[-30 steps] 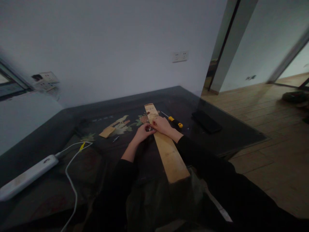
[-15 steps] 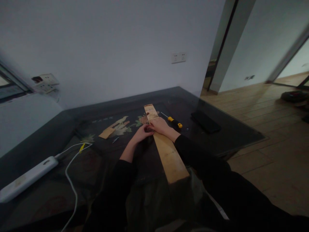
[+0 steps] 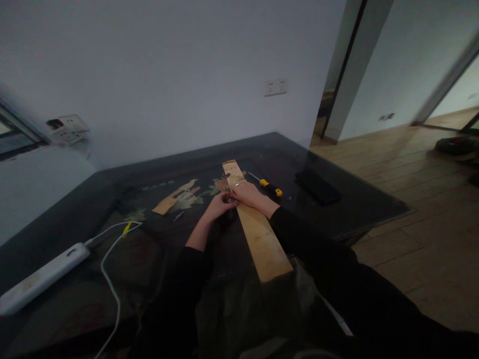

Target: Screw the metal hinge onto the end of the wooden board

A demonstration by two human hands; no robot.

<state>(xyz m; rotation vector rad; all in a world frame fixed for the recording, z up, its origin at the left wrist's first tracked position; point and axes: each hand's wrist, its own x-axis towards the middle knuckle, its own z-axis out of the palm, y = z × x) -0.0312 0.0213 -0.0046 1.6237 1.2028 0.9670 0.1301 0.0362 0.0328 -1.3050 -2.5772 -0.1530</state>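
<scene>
You had the long wooden plank (image 3: 254, 224) lying mid-frame on the dark table (image 3: 355, 209), your right hand (image 3: 250, 194) resting flat across it and your left hand (image 3: 220, 203) pinching a small metal piece (image 3: 232, 200) at its left edge, a yellow-handled screwdriver (image 3: 271, 187) just right.

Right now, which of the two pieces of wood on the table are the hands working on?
The long wooden plank: the right hand rests on it and the left hand touches its edge. The small wood piece lies apart, untouched.

Dark glass-topped table (image 3: 359, 209). On it: wooden plank (image 3: 258, 234), yellow-handled screwdriver (image 3: 270, 187), small wood offcut (image 3: 165, 205). Also white power strip (image 3: 41, 276), black phone (image 3: 318, 187).
</scene>
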